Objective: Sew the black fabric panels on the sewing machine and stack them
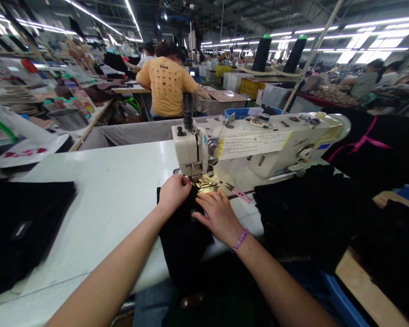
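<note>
The left hand point(175, 194) is curled nearly closed, thumb and forefinger drawn together at the upper edge of a piece of black cloth point(180, 243); whether it pinches the cloth or a thread there cannot be told. The right hand point(220, 215) is open and palm down, its fingers stretched forward and its thumb out to the side on the cloth, without a grip on it. The cloth lies beneath and between the two hands and hangs toward the person from the near edge of the bench point(119, 181). Directly ahead of the hands stands the needle end of a pale sewing machine point(238, 136), whose arm runs off to their right and bears a paper strip point(255, 144) with writing. A pair of pink-handled snips point(240, 194) lies just beyond the right hand, a little to its right. A beaded bracelet point(239, 240) circles the right wrist. Well to the left of the hands is a black fabric stack point(37, 213) with a small pale label point(21, 230); to their right lies a heap of black fabric point(306, 209). Far ahead, a co-worker in a yellow shirt point(167, 81) faces away.
</note>
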`<state>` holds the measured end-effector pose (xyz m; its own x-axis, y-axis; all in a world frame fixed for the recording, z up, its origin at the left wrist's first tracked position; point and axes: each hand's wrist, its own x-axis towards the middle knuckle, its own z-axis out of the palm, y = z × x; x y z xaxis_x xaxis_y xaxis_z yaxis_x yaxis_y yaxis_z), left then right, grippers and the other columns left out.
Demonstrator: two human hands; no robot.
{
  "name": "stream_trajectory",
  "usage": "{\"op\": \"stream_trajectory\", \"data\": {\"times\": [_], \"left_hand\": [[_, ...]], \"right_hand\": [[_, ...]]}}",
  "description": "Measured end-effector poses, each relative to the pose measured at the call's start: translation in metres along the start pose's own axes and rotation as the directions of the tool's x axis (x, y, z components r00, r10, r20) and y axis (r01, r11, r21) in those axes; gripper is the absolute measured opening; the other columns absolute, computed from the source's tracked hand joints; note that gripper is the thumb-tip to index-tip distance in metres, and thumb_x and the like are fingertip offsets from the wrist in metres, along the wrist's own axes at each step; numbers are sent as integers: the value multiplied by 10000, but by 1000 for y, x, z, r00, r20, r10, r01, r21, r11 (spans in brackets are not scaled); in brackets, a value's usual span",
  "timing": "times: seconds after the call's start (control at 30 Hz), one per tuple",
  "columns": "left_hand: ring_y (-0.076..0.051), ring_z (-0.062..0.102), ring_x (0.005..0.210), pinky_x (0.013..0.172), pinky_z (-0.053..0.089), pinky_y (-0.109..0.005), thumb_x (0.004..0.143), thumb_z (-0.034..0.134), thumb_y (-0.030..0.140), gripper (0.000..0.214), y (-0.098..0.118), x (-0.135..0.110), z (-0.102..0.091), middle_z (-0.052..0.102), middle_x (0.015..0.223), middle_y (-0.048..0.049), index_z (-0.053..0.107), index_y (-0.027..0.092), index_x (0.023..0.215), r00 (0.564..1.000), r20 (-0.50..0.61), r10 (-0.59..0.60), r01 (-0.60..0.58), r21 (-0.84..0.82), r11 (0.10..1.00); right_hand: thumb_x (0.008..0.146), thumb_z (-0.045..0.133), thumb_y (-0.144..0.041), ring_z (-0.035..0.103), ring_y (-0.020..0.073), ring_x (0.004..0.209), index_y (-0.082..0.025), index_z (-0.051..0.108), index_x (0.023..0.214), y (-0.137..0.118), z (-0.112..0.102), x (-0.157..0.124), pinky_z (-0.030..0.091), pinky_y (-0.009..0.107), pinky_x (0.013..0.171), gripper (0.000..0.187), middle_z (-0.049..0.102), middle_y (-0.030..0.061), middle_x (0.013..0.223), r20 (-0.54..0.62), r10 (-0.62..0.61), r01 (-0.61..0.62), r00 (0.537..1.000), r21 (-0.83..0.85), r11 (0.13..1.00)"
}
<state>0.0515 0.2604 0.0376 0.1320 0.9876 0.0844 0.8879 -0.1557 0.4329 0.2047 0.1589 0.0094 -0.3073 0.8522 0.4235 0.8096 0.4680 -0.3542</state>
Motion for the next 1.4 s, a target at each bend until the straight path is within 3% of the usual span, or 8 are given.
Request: {"op": "stream_trajectory", "data": {"times": [0.23, 0.33, 0.43, 0.6, 0.77, 1.03, 1.23, 1.4], "left_hand": [[-251, 643, 1005, 904, 483, -342, 805, 595, 231, 189, -2, -18, -21, 713, 1005, -109, 681, 143, 949, 994, -34, 102, -104, -61, 993], [-239, 596, 1117, 1011, 452, -377, 859, 586, 257, 265, -10, -69, -37, 668, 1139, -99, 627, 160, 1102, 978, -140, 155, -172, -115, 978], [-203, 621, 930, 873, 509, -348, 922, 561, 266, 116, -15, -140, -38, 646, 971, -54, 601, 189, 999, 883, -383, 272, -361, -183, 914], [-252, 614, 934, 799, 539, -381, 865, 680, 335, 315, -12, -213, -9, 625, 1027, -101, 588, 159, 1109, 851, -322, 414, -424, 41, 904], [-170, 614, 839, 746, 521, -290, 906, 535, 93, 154, -7, -210, -10, 611, 917, -38, 589, 193, 1010, 845, -438, 308, -399, -132, 907], [-130, 551, 746, 662, 463, -246, 913, 553, 79, 136, 4, -207, -40, 571, 831, -5, 581, 200, 966, 839, -494, 229, -388, -248, 887], [-155, 584, 757, 660, 496, -269, 909, 547, 109, 129, 4, -211, -36, 594, 847, -21, 586, 216, 970, 851, -469, 237, -372, -220, 902], [-225, 640, 893, 782, 539, -358, 824, 537, 118, 231, -8, -211, -33, 629, 966, -62, 599, 232, 1015, 847, -460, 267, -314, -27, 949]], "right_hand": [[959, 562, -152, 620, 239, 1108, -180, 698, 1086, 4, -8, -13, 457, 462, 1021, 188, 721, 87, 1167, -91, 9, 9, 996, 199, 980], [860, 473, -14, 633, 210, 1054, -185, 681, 1072, 3, -20, -36, 501, 408, 967, 343, 720, 72, 1096, -166, 52, 9, 985, 348, 938], [772, 512, -12, 598, 238, 1116, -197, 637, 1162, -4, -30, -61, 486, 441, 996, 449, 676, 83, 1162, -122, 51, -5, 991, 348, 938], [816, 622, -119, 573, 268, 1150, -222, 614, 1187, -18, -31, -73, 451, 493, 1025, 384, 639, 95, 1201, -71, 60, -35, 996, 308, 951], [811, 593, -86, 570, 234, 1132, -220, 641, 1115, -19, -36, -56, 457, 442, 1022, 336, 622, 79, 1152, 19, 23, -29, 1000, 501, 865], [838, 713, -159, 571, 189, 1038, -224, 668, 1030, -19, -42, -33, 478, 355, 953, 207, 567, 45, 1051, 112, 27, -92, 993, 628, 773], [891, 590, -158, 592, 172, 878, -206, 593, 884, -30, -29, -26, 517, 306, 778, 48, 587, 38, 929, -139, 5, 73, 990, 557, 827], [897, 489, -74, 619, 184, 791, -209, 555, 957, -41, -37, -34, 520, 326, 732, 162, 623, 31, 837, -453, -91, 172, 887, 141, 975]]}}
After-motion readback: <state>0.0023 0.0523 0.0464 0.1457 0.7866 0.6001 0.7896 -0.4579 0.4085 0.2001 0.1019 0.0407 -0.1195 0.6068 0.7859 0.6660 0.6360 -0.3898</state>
